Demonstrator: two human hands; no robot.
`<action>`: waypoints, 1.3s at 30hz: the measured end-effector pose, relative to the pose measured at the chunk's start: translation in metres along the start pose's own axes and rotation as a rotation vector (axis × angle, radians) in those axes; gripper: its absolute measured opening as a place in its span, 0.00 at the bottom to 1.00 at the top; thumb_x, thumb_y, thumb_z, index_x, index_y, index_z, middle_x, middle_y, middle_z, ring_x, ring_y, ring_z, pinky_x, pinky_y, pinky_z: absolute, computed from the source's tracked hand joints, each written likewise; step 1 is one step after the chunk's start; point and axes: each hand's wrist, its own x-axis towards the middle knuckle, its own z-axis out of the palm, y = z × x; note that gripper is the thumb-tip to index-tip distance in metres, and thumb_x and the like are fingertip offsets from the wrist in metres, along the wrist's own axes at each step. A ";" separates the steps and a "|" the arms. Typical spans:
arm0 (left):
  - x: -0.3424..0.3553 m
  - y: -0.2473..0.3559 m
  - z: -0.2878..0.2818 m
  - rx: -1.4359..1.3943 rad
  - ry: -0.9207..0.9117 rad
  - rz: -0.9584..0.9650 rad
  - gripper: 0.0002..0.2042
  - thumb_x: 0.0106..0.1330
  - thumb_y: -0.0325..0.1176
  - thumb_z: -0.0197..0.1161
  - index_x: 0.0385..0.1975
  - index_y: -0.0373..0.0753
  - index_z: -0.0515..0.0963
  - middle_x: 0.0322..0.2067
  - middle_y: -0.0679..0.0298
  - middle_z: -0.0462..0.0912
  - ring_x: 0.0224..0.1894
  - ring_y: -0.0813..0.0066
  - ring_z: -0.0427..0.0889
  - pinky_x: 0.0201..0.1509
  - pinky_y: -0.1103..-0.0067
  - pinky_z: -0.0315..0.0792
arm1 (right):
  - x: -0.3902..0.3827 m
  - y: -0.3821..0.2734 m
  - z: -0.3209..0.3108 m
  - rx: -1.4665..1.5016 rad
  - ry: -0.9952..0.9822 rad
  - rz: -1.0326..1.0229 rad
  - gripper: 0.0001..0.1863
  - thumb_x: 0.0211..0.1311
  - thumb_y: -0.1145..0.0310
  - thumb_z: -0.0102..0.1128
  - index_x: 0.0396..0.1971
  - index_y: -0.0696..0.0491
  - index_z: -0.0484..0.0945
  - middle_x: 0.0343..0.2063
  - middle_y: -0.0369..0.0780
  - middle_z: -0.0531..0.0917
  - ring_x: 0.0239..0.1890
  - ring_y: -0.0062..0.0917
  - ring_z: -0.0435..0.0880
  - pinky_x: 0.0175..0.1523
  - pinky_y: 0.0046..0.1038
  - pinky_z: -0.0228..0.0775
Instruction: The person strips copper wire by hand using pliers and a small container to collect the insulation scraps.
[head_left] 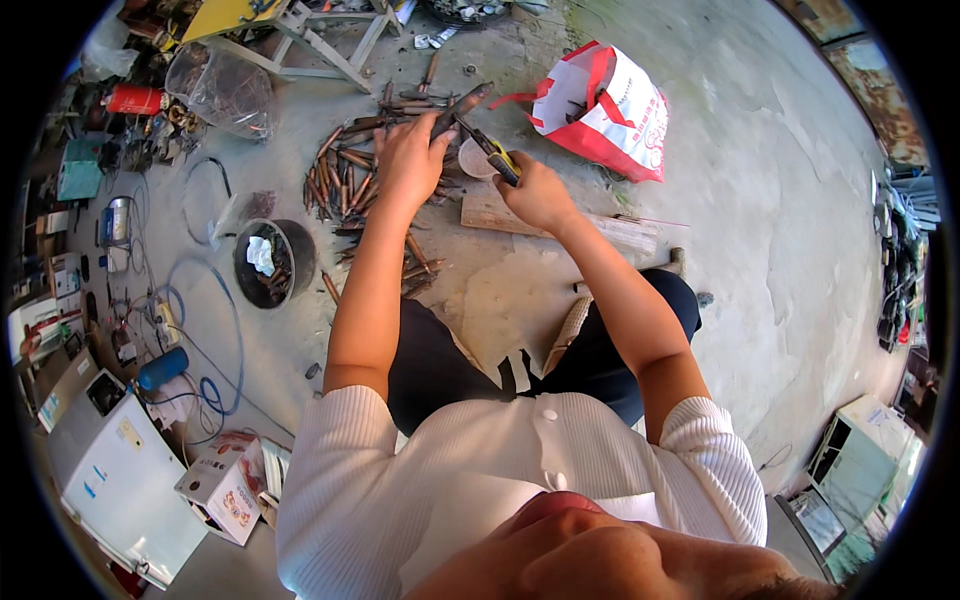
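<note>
My left hand (408,160) is closed on a dark, elongated piece (466,103) above a loose pile of coppery-brown cylindrical pieces (350,180). In my right hand (535,190) is a yellow-and-black hand tool (499,160) like pliers, its far end at the dark piece; whether it grips it is too small to tell. Just behind the tool sits a small pale round container (475,162). A wooden board (590,230) lies below my right hand, partly hidden by my forearm.
A red-and-white bag (635,150) stands at upper right. A black bucket (298,260) with metal pieces, hoses and a blue cylinder (162,368) are to the left. Behind are a yellow-topped stand (225,20) and plastic bags. My knees frame the floor nearest me.
</note>
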 end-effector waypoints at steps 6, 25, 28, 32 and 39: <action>-0.007 0.000 0.002 -0.060 0.071 -0.002 0.17 0.67 0.44 0.53 0.48 0.39 0.71 0.37 0.55 0.81 0.44 0.52 0.77 0.58 0.60 0.58 | 0.009 0.016 0.001 -0.073 0.080 -0.141 0.27 0.52 0.61 0.59 0.52 0.55 0.70 0.43 0.55 0.77 0.47 0.51 0.75 0.53 0.42 0.67; -0.003 -0.006 0.014 -0.288 0.187 -0.021 0.16 0.69 0.42 0.50 0.49 0.38 0.71 0.39 0.48 0.79 0.45 0.45 0.76 0.48 0.62 0.68 | 0.008 0.008 -0.002 0.045 -0.198 0.019 0.19 0.53 0.64 0.56 0.44 0.57 0.74 0.31 0.45 0.80 0.37 0.32 0.78 0.45 0.32 0.67; -0.005 -0.001 0.013 -0.262 0.199 0.004 0.15 0.69 0.41 0.50 0.48 0.38 0.71 0.40 0.48 0.79 0.45 0.45 0.76 0.48 0.62 0.68 | 0.010 0.017 0.004 0.079 -0.180 0.004 0.19 0.51 0.64 0.55 0.42 0.58 0.74 0.33 0.49 0.80 0.39 0.37 0.78 0.47 0.34 0.67; -0.004 -0.003 0.018 -0.225 0.218 0.026 0.15 0.69 0.41 0.51 0.47 0.37 0.72 0.39 0.49 0.79 0.44 0.45 0.76 0.47 0.62 0.68 | 0.008 0.009 0.001 0.117 -0.191 0.026 0.20 0.48 0.65 0.52 0.41 0.60 0.74 0.37 0.57 0.80 0.45 0.49 0.78 0.50 0.40 0.67; -0.004 0.002 0.017 -0.171 0.199 0.017 0.15 0.69 0.41 0.50 0.47 0.38 0.72 0.40 0.52 0.80 0.45 0.48 0.76 0.52 0.61 0.64 | 0.005 0.010 -0.001 0.123 -0.180 0.010 0.20 0.48 0.65 0.52 0.41 0.60 0.74 0.37 0.57 0.80 0.46 0.49 0.77 0.51 0.40 0.67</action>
